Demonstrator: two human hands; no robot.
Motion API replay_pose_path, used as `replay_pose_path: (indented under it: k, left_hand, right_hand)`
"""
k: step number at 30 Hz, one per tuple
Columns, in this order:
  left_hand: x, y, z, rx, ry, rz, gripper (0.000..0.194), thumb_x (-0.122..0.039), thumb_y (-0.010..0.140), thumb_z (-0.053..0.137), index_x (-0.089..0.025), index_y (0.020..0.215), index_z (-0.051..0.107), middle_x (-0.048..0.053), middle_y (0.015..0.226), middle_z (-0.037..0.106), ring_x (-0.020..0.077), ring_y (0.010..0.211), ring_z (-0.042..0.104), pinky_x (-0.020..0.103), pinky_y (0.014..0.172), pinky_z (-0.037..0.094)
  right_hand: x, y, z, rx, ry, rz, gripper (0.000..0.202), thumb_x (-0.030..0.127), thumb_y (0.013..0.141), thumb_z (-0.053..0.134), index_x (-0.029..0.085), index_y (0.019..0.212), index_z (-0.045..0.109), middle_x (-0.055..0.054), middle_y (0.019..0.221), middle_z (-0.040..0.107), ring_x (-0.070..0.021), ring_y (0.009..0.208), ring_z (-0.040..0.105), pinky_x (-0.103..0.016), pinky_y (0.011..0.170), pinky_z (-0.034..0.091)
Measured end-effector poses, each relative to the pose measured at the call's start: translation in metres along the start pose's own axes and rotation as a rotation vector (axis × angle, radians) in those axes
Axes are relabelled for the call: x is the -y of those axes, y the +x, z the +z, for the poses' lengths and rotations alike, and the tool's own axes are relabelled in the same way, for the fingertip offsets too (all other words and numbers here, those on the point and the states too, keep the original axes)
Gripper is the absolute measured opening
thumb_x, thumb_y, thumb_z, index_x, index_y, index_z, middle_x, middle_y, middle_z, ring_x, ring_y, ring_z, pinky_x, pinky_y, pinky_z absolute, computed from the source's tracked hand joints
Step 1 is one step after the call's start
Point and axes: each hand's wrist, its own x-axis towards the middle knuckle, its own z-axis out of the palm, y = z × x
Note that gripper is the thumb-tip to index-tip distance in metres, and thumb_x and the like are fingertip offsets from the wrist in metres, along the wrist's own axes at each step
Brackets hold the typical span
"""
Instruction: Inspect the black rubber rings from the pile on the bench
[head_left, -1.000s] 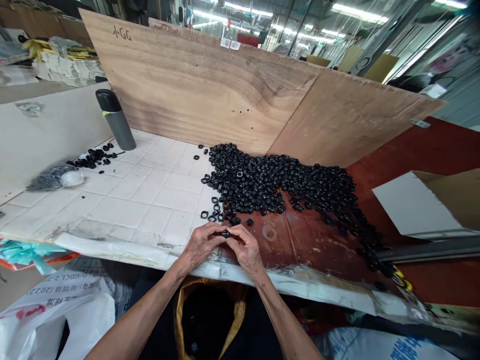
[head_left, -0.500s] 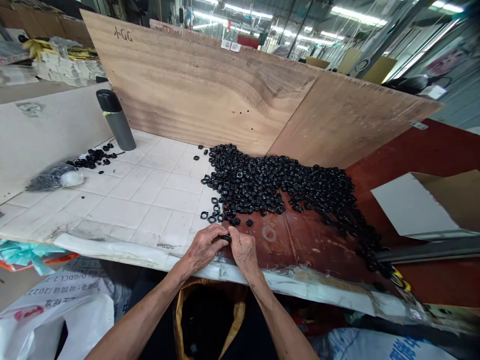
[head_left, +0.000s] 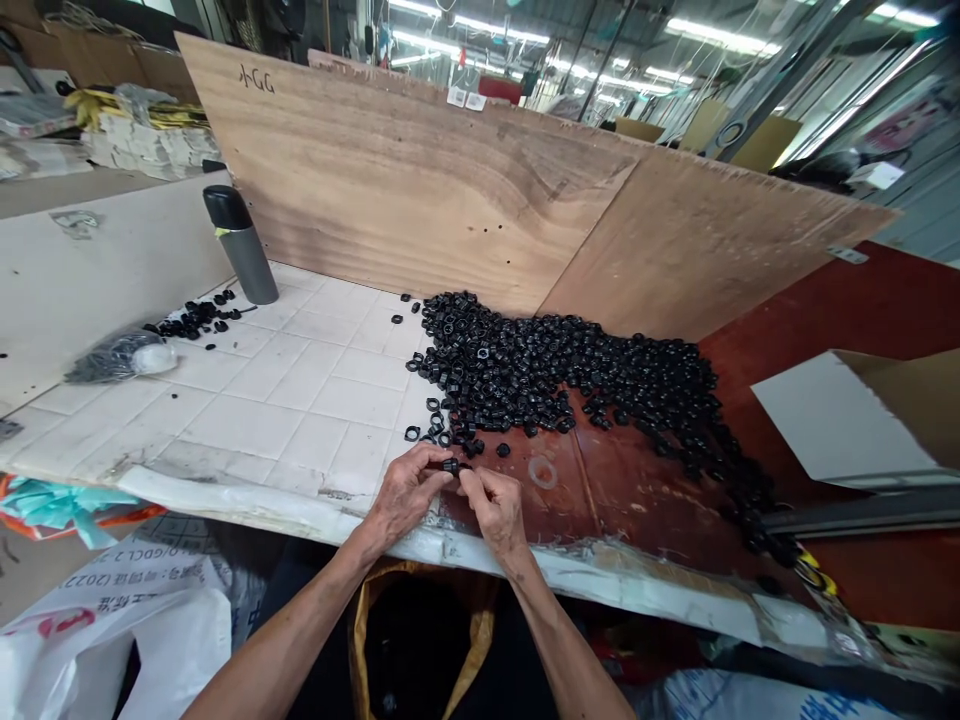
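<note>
Between my two hands, over the table's front edge, is a small black part [head_left: 452,467]. My left hand [head_left: 405,492] pinches it from the left, thumb and fingers closed on it. From the right, my right hand [head_left: 495,510] grips its other end with closed fingertips. Just beyond my hands lies a large heap of black ring-like pieces [head_left: 525,370], spread over white tiles and a dark red board. A few loose rings [head_left: 412,433] lie at the heap's left front corner. Below my hands hangs an open yellow-edged bag [head_left: 360,640] with a dark inside.
A grey bottle [head_left: 252,262] stands at the back left, near scattered black pieces [head_left: 196,318] and a clear plastic bag [head_left: 112,357]. A wooden board [head_left: 420,180] walls the back. An open carton [head_left: 840,420] is at the right. White sacks [head_left: 180,620] lie below left.
My right hand has shifted slightly right and its fingers are more curled. More of the black part shows between my hands. The whole view has moved a little.
</note>
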Motion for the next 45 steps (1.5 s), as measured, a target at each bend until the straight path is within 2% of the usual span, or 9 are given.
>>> replay_pose_path:
  k: [5, 12, 20, 27, 29, 31, 35, 39, 45]
  left_hand:
    - [-0.003, 0.002, -0.001, 0.016, -0.016, 0.018, 0.019, -0.021, 0.09, 0.067, -0.019, 0.109, 0.072, 0.008, 0.11, 0.071, 0.0184, 0.096, 0.072, 0.031, 0.081, 0.062]
    - [-0.017, -0.018, 0.0, 0.115, 0.127, 0.168, 0.023, -0.016, 0.094, 0.06, -0.022, 0.114, 0.07, 0.008, 0.108, 0.071, 0.02, 0.103, 0.069, 0.036, 0.094, 0.058]
    - [-0.03, -0.06, 0.011, 0.071, -0.22, -0.24, 0.017, -0.026, 0.092, 0.067, -0.018, 0.106, 0.067, 0.006, 0.098, 0.074, 0.0181, 0.086, 0.072, 0.031, 0.079, 0.061]
    - [-0.039, -0.082, 0.0, 0.136, 0.207, 0.165, 0.028, -0.012, 0.096, 0.051, -0.025, 0.119, 0.062, 0.007, 0.116, 0.068, 0.0205, 0.109, 0.067, 0.034, 0.094, 0.056]
    - [-0.047, -0.079, -0.008, 0.32, 0.285, 0.145, 0.021, -0.013, 0.094, 0.056, -0.024, 0.11, 0.063, 0.004, 0.103, 0.069, 0.0189, 0.094, 0.068, 0.03, 0.083, 0.056]
    - [-0.052, -0.066, -0.01, 0.407, 0.395, 0.05, 0.011, -0.02, 0.088, 0.069, -0.023, 0.096, 0.062, 0.0, 0.087, 0.066, 0.0175, 0.078, 0.066, 0.028, 0.071, 0.054]
    - [-0.041, -0.022, 0.01, 0.15, 0.666, -0.042, 0.018, -0.027, 0.087, 0.071, -0.019, 0.099, 0.061, 0.003, 0.091, 0.063, 0.0196, 0.078, 0.066, 0.032, 0.075, 0.055]
    - [-0.02, 0.009, 0.035, 0.122, 0.884, -0.089, 0.03, -0.024, 0.086, 0.071, -0.017, 0.114, 0.061, 0.01, 0.112, 0.064, 0.0248, 0.091, 0.07, 0.035, 0.079, 0.057]
    - [0.001, 0.007, 0.034, 0.097, 0.819, 0.038, 0.02, -0.014, 0.087, 0.063, -0.018, 0.107, 0.064, 0.009, 0.102, 0.07, 0.0258, 0.09, 0.072, 0.038, 0.081, 0.059]
  right_hand:
    - [-0.003, 0.0, 0.002, -0.023, 0.06, 0.006, 0.02, 0.037, 0.093, 0.062, 0.019, 0.1, 0.07, -0.002, 0.077, 0.068, -0.015, 0.06, 0.06, -0.025, 0.058, 0.048]
    - [0.006, -0.024, 0.008, -0.006, 0.047, 0.225, 0.043, 0.049, 0.098, 0.052, 0.021, 0.065, 0.053, 0.005, 0.049, 0.05, -0.0117, 0.045, 0.047, -0.022, 0.046, 0.038]
    - [0.027, -0.06, 0.004, 0.017, 0.166, 0.167, 0.021, 0.038, 0.096, 0.057, 0.02, 0.1, 0.067, 0.001, 0.067, 0.063, -0.0147, 0.051, 0.058, -0.026, 0.053, 0.048]
    - [0.028, -0.079, 0.006, 0.136, 0.429, 0.469, 0.026, 0.044, 0.097, 0.053, 0.019, 0.098, 0.061, 0.008, 0.048, 0.051, -0.0122, 0.039, 0.046, -0.024, 0.047, 0.04]
    - [0.019, -0.073, -0.008, 0.251, 0.267, 0.439, 0.028, 0.045, 0.094, 0.056, 0.019, 0.086, 0.063, 0.005, 0.049, 0.053, -0.013, 0.039, 0.047, -0.024, 0.044, 0.037]
    - [0.005, -0.054, -0.025, 0.079, -0.026, 0.287, 0.022, 0.04, 0.088, 0.064, 0.019, 0.081, 0.064, 0.001, 0.061, 0.059, -0.0159, 0.052, 0.056, -0.026, 0.051, 0.044]
    - [-0.03, 0.0, -0.043, -0.204, -0.385, 0.047, 0.038, 0.027, 0.083, 0.066, 0.016, 0.119, 0.066, -0.012, 0.108, 0.065, -0.0202, 0.072, 0.063, -0.038, 0.077, 0.056]
    - [-0.051, 0.029, -0.037, -0.135, -0.447, -0.05, 0.032, 0.021, 0.086, 0.061, 0.017, 0.116, 0.069, -0.013, 0.107, 0.065, -0.0268, 0.093, 0.065, -0.041, 0.086, 0.055]
    - [-0.044, 0.012, -0.029, -0.092, -0.064, 0.02, 0.019, 0.026, 0.089, 0.061, 0.019, 0.104, 0.072, -0.006, 0.095, 0.071, -0.0191, 0.073, 0.065, -0.031, 0.07, 0.055]
